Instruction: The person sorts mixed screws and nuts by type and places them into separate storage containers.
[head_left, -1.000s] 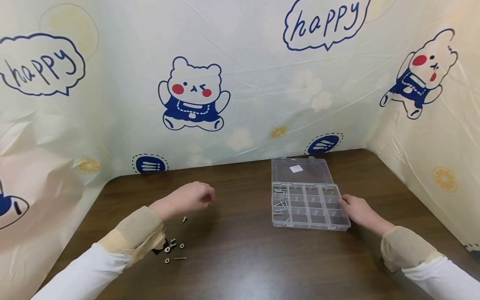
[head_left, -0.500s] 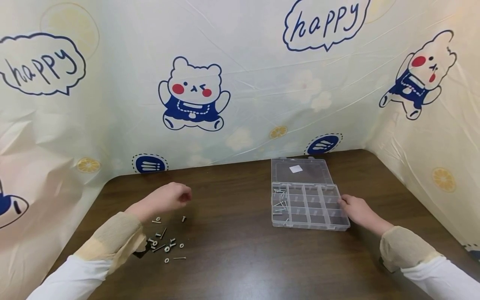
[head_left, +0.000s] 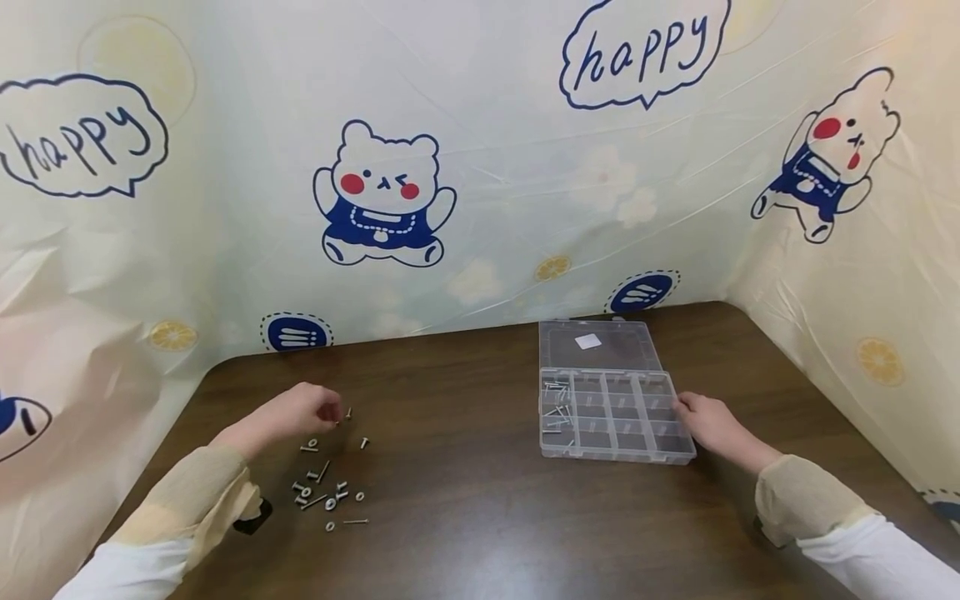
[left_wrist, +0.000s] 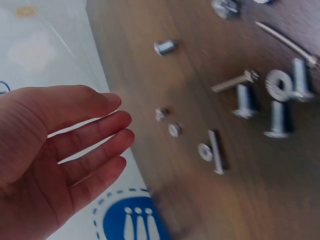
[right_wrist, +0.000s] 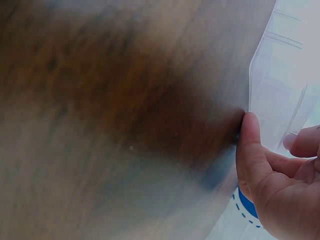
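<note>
In the head view, my left hand (head_left: 288, 410) hovers over the left of the table, just beyond scattered screws and nuts. Its fingers are loosely bent with nothing between them, as the left wrist view shows. Nearest its fingertips lie two small nuts (left_wrist: 174, 130); a washer (left_wrist: 205, 152) and a thin screw (left_wrist: 216, 154) lie close by. My right hand (head_left: 712, 425) pinches the right side of a clear compartment box (head_left: 618, 456), its thumb and a finger at the wall (right_wrist: 250, 90). Small screws (head_left: 557, 410) fill part of the box's left column.
The box's clear lid (head_left: 622, 354) lies folded back, a small white label (head_left: 588, 341) on it. Shorter bolts, longer screws and washers (head_left: 330, 504) are spread on the brown table (head_left: 465, 517). A printed curtain (head_left: 495, 167) stands along the back and sides.
My left hand has moved left from the middle of the table to above the loose hardware, uncovering more of it. The right hand stays at the box, and the view has shifted slightly.
</note>
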